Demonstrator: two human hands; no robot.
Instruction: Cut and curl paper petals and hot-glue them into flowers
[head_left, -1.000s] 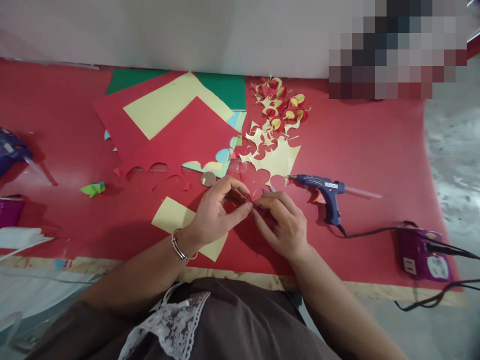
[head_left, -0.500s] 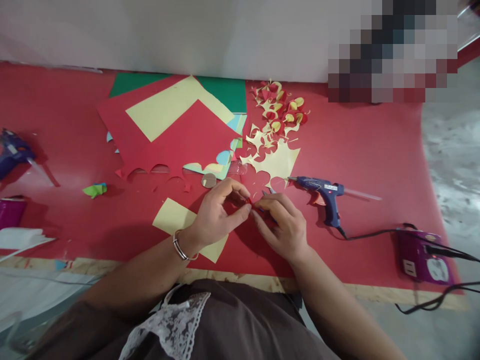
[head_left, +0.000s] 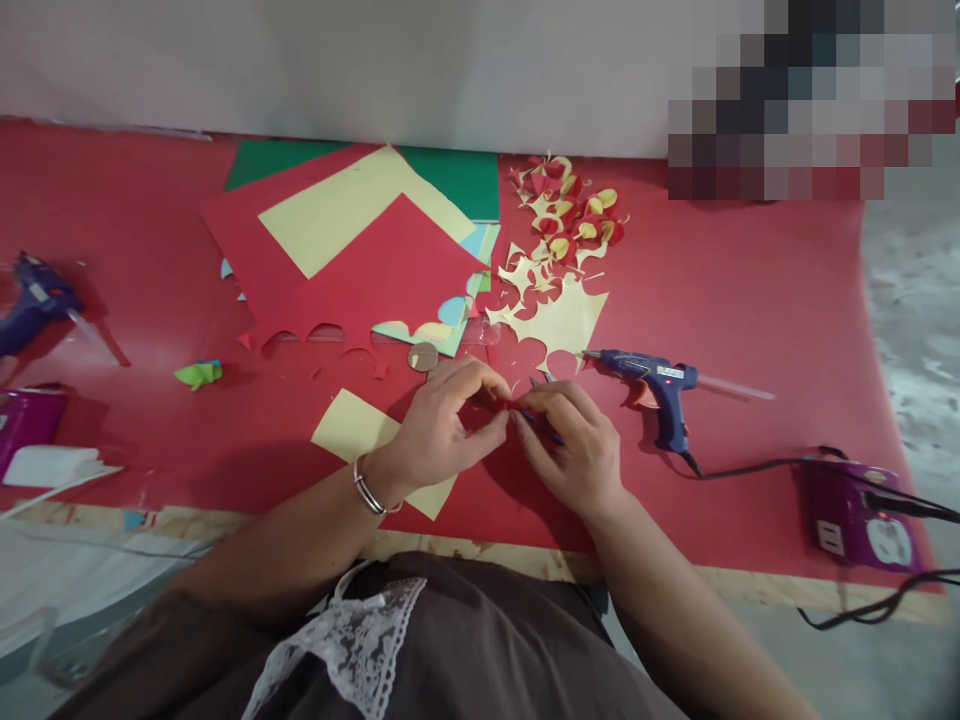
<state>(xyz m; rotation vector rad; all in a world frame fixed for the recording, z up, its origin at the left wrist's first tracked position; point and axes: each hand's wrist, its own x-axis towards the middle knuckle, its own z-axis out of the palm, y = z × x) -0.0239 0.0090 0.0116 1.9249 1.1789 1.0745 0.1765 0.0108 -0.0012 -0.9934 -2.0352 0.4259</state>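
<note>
Between my fingertips is a small red paper piece (head_left: 507,405), mostly covered by the fingers. My left hand (head_left: 455,418) pinches it from the left, and my right hand (head_left: 574,445) pinches it from the right, so the two hands almost meet. Partly under my right hand lie scissors (head_left: 541,382); only the grey tips and a bit of blue show. A pale yellow paper rectangle (head_left: 351,428) extends beneath my left wrist. Just beyond my left hand rests a round disc (head_left: 423,356).
Right of my hands lies a blue glue gun (head_left: 660,385), its cord leading to a purple box (head_left: 862,520). Red paper with cut edges (head_left: 375,270) covers other sheets. Yellow scraps (head_left: 566,318) and red-yellow paper shapes (head_left: 585,225) lie beyond. Another glue gun (head_left: 37,300) sits left, near a green folded paper (head_left: 199,374).
Both hands stay close together around the red paper piece, with only slight finger movement. The whole view has shifted a little, so things appear slightly farther right.
</note>
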